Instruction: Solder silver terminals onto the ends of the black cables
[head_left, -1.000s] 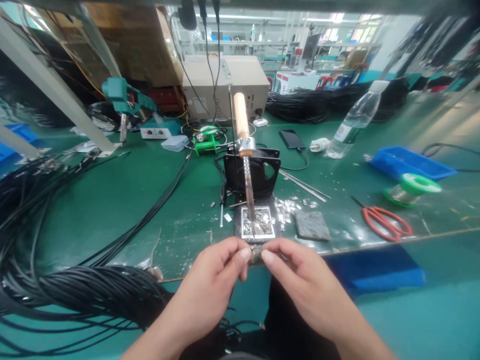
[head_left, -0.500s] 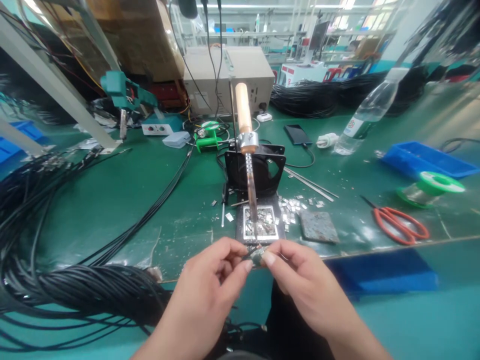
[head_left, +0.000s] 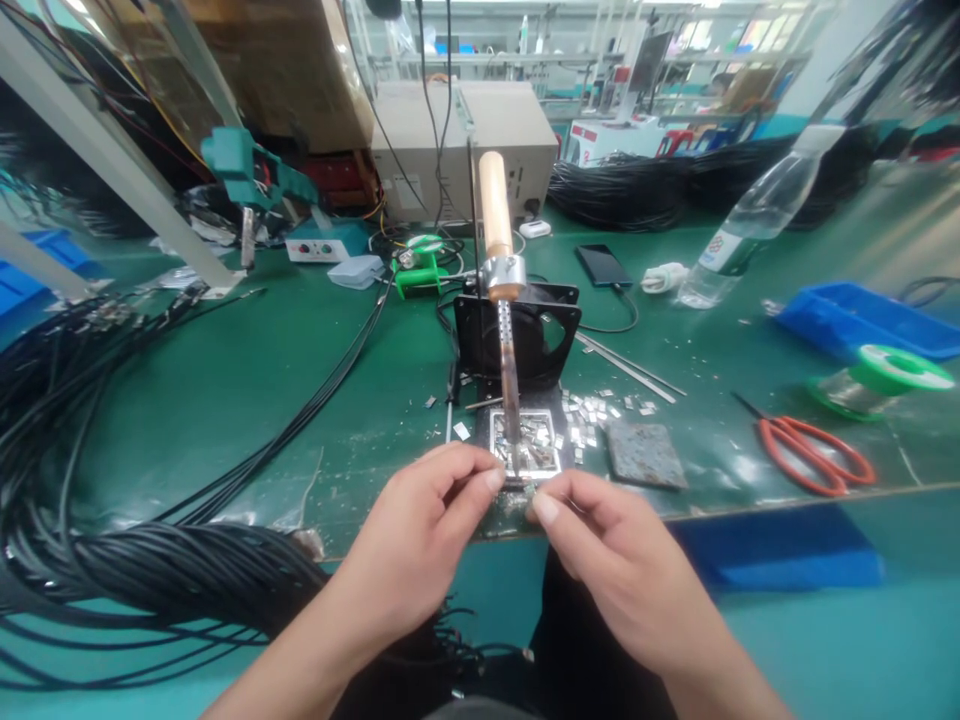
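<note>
- From my remote seat I find the left hand (head_left: 420,530) closed in a pinch, thumb and forefinger nearly meeting. It appears to hold a thin dark strand (head_left: 513,485) at the fingertips; its end is too small to inspect.
- The right hand (head_left: 615,550) is likewise pinched narrow, on what seems a small piece (head_left: 530,494). I cannot tell whether strand and piece touch.
- Left of the fingers, a black cable bundle (head_left: 180,580) hangs over the bench edge. My finding: a snag there could tug the strand, if the two are joined, which I cannot confirm.
- Just beyond the fingertips, the soldering iron (head_left: 510,370) points down. Burn hazard if hot, caused by fingers drifting forward; heat and contact cannot be verified.
- Under its tip, a pale-rimmed tray (head_left: 536,474) holds small metal bits. A knuckle striking the rim could scatter them.
- Right of the tray: loose metal chips (head_left: 581,430), then a grey block (head_left: 645,455).
- Surface: green bench top (head_left: 187,400), scuffed and littered with specks near the fingers.
- Farther ahead: a black fan frame (head_left: 469,340); to its right, a phone (head_left: 604,265) and a tilted-looking bottle (head_left: 750,230).
- Room: a beige box (head_left: 525,120), then shelving (head_left: 487,60) behind.
</note>
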